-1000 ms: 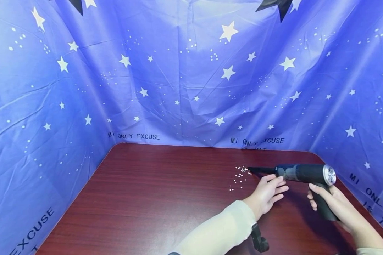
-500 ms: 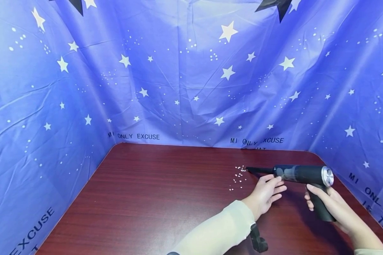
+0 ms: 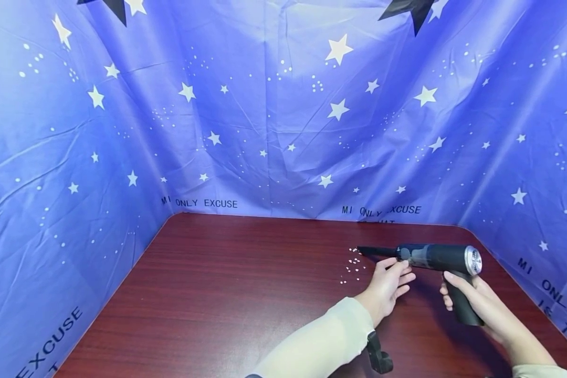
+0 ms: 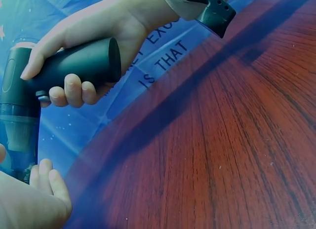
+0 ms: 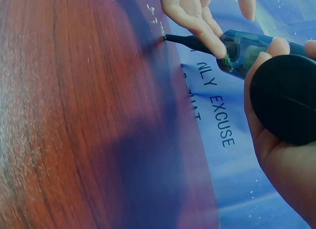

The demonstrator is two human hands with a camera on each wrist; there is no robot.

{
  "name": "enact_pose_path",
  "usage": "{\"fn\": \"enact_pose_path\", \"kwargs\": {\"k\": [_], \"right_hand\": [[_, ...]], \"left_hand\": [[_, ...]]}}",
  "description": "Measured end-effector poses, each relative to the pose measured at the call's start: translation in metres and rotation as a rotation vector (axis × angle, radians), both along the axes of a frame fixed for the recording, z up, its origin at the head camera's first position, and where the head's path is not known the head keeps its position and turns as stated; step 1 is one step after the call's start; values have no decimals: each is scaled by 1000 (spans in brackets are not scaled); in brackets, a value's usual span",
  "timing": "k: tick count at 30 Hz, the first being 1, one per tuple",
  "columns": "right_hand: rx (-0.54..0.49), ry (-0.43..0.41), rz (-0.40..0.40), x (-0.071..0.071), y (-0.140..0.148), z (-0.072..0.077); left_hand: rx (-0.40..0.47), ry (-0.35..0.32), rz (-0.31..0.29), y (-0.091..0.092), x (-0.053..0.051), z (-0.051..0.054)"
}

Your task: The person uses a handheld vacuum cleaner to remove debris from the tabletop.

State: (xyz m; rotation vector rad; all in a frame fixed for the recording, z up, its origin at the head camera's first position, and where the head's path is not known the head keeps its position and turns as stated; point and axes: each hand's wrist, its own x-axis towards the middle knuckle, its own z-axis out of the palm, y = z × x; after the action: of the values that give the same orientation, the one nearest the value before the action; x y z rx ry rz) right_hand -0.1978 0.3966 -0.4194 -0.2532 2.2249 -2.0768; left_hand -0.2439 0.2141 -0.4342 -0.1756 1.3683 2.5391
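My right hand [image 3: 482,299] grips the black handle of a handheld vacuum [image 3: 437,256], fingers curled round it, as the left wrist view also shows. The vacuum has a see-through front section, a silver rear cap and a narrow black nozzle [image 3: 377,251] pointing left. At the nozzle tip lie small white bits [image 3: 354,261], scattered on the dark red table. My left hand [image 3: 386,283] touches the vacuum's front from below near the nozzle's base, its other fingers spread and fairly straight. Some greenish matter [image 5: 227,60] shows inside the see-through section.
A reddish-brown wood-grain table [image 3: 227,283] spreads to the left and front. Blue cloth [image 3: 264,131] with stars and lettering hangs along the back and both sides. A black strap mount [image 3: 379,353] hangs under the left wrist.
Both hands and the vacuum have shifted slightly left. The nozzle tip has moved left over the upper white bits, and fewer of them show there.
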Motion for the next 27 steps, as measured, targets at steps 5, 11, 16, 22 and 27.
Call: {"fn": "enact_pose_path", "kwargs": {"k": [5, 11, 16, 22, 27], "right_hand": [[-1, 0, 5, -1, -3, -2], [11, -1, -10, -2, -8, -2], [14, -7, -5, -2, -9, 0], [8, -9, 6, -1, -3, 2], [60, -8, 12, 0, 4, 4]], "left_hand": [[-1, -3, 20, -2, -1, -2], [11, -9, 30, -6, -2, -2], [19, -20, 32, -9, 0, -1], [24, -15, 17, -9, 5, -1], [16, -11, 0, -7, 8, -1]]}}
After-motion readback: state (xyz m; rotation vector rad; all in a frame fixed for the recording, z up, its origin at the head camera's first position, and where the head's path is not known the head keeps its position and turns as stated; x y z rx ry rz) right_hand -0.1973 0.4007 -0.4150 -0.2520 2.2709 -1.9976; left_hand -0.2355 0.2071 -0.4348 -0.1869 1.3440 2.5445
